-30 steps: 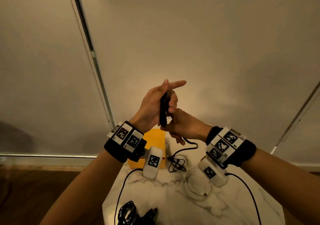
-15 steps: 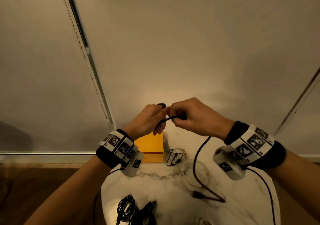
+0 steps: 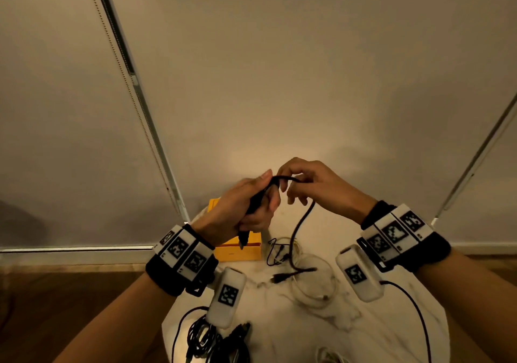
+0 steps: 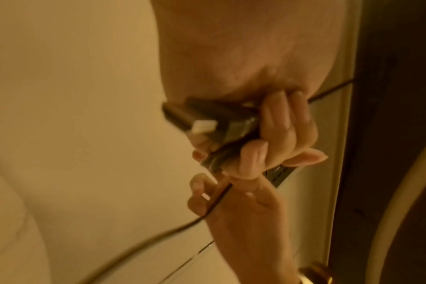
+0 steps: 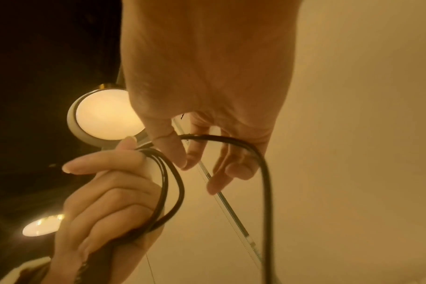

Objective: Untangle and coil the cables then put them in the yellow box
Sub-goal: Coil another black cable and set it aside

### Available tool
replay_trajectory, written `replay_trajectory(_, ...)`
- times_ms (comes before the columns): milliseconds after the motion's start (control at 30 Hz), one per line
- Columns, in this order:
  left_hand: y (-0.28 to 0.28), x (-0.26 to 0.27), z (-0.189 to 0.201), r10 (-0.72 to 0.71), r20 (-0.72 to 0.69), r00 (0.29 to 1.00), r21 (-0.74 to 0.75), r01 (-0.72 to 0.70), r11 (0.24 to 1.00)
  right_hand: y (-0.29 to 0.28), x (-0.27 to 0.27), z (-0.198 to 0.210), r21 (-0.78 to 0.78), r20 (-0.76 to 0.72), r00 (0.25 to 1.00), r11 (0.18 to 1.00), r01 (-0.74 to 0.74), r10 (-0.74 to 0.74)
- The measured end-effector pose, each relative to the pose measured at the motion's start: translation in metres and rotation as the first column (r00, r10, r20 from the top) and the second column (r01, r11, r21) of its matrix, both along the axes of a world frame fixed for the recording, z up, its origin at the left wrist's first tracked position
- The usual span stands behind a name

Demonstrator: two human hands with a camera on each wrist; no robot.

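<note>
My left hand (image 3: 260, 208) grips several loops of a black cable (image 3: 296, 231) above the table, its plug end poking out below the fist. My right hand (image 3: 285, 183) pinches the same cable just beside the left fingertips. From there the free length hangs down to a plug (image 3: 279, 277) lying on the table. In the right wrist view the loops (image 5: 168, 184) run round the left hand's fingers (image 5: 114, 192). The left wrist view shows the bundle (image 4: 231, 123) clamped under curled fingers. The yellow box (image 3: 237, 250) sits behind the left hand, partly hidden.
On the white marble table (image 3: 363, 334) lie a thin black tangle (image 3: 275, 250), a pale coiled cable (image 3: 313, 281) and a heap of black cables (image 3: 212, 340) at the near edge. A wall and a blind rail (image 3: 134, 82) stand behind.
The left hand has turned the loops more upright. The right hand has brought the cable over to the left fingertips. The loose tail is shorter and its plug has slid farther up the table.
</note>
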State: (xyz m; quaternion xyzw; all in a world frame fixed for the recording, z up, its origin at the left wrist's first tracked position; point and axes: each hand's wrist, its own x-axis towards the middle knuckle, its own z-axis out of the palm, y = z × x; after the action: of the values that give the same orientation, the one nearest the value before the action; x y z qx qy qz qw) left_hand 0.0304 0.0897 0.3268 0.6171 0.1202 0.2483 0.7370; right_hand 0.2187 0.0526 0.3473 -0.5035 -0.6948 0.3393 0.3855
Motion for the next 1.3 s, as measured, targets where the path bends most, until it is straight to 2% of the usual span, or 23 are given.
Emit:
replay_trajectory(133,0.003,-0.004,0.009,0.066,0.174,0.983,-0.177,-0.035,0.984,-0.002,0.001,0.002,0.005,-0.242,0.97,1.0,-0.029,0.029)
replay_trajectory(267,0.003,-0.004,0.013,0.115,0.302,0.946,-0.28,-0.028,0.96,0.0,-0.007,-0.005,0.021,-0.435,0.899,0.998,0.064,-0.048)
replay_trajectory(400,0.004,0.001,0.013,0.136,0.36,0.923,-0.325,-0.012,0.946,-0.002,-0.027,-0.025,-0.024,-0.43,0.897,0.995,0.1,-0.101)
replay_trajectory(533,0.007,0.01,0.008,0.118,0.342,0.932,-0.301,-0.01,0.954,-0.005,-0.047,-0.051,-0.141,-0.373,0.923,0.989,0.046,-0.096)
replay_trajectory(633,0.007,0.017,0.001,0.163,0.225,0.961,-0.2,-0.118,0.973,-0.011,-0.057,-0.065,-0.211,-0.326,0.942,0.977,0.008,-0.078)
replay_trajectory(700,0.005,0.019,-0.004,0.251,0.108,0.962,-0.06,-0.245,0.968,-0.016,-0.059,-0.072,-0.305,-0.296,0.951,0.952,-0.002,-0.093)
replay_trajectory(833,0.004,0.022,-0.019,0.403,-0.032,0.915,0.328,-0.371,0.869,-0.021,-0.055,-0.081,-0.341,-0.15,0.988,0.94,-0.009,-0.045)
replay_trajectory(900,0.008,0.022,-0.028,0.431,-0.071,0.9,0.465,-0.352,0.812,-0.02,-0.05,-0.081,-0.37,-0.042,0.999,0.928,-0.044,0.03)
replay_trajectory(967,0.011,0.021,-0.037,0.446,-0.111,0.888,0.531,-0.326,0.782,-0.019,-0.046,-0.08,-0.367,0.061,0.995,0.929,-0.048,0.075)
replay_trajectory(1067,0.013,0.019,-0.041,0.493,-0.178,0.851,0.618,-0.293,0.729,-0.019,-0.043,-0.081,-0.281,0.168,0.979,0.957,-0.064,0.115)
replay_trajectory(1100,0.015,0.02,-0.041,0.511,-0.214,0.833,0.673,-0.253,0.695,-0.02,-0.043,-0.081,-0.225,0.195,0.973,0.971,-0.077,0.123)
replay_trajectory(1200,0.019,0.02,-0.045,0.584,-0.314,0.749,0.85,-0.052,0.525,-0.021,-0.037,-0.075,-0.049,0.336,0.937,0.995,-0.085,0.096)
replay_trajectory(1233,0.019,0.018,-0.047,0.572,-0.328,0.752,0.848,-0.034,0.53,-0.021,-0.033,-0.07,0.001,0.398,0.914,0.996,-0.085,0.077)
replay_trajectory(1300,0.017,0.009,-0.054,0.464,-0.356,0.812,0.715,-0.084,0.695,-0.023,-0.022,-0.058,0.07,0.465,0.885,0.996,-0.052,0.013)
